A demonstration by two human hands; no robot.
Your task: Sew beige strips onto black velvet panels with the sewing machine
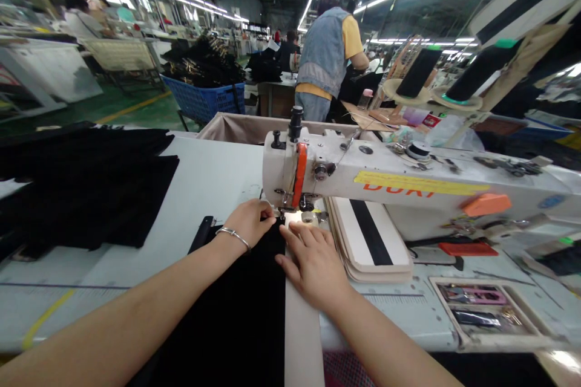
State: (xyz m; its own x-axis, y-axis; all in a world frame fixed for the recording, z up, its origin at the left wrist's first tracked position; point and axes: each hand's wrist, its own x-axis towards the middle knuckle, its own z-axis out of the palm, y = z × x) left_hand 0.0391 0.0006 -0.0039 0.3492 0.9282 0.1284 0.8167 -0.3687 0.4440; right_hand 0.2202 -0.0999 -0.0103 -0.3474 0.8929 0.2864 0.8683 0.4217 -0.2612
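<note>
A long black fabric piece (236, 314) runs from the bottom edge up to the needle area of a white sewing machine (336, 163). My left hand (249, 222), with a bracelet at the wrist, has its thumb and fingers pinched together on the fabric's upper end, just left of the presser foot (282, 215). My right hand (315, 260) lies palm down with fingers spread, its fingertips right of the foot, touching the fabric's right edge and a pale strip (302, 326) beside it. The needle tip is too small to make out.
Black fabric pieces (91, 187) are piled on the left of the table. Right of the needle sit stacked white panels with a black stripe (394, 242) and a tool tray (490, 314). Beyond stand a blue basket (204, 100) and a person in a denim vest (324, 54).
</note>
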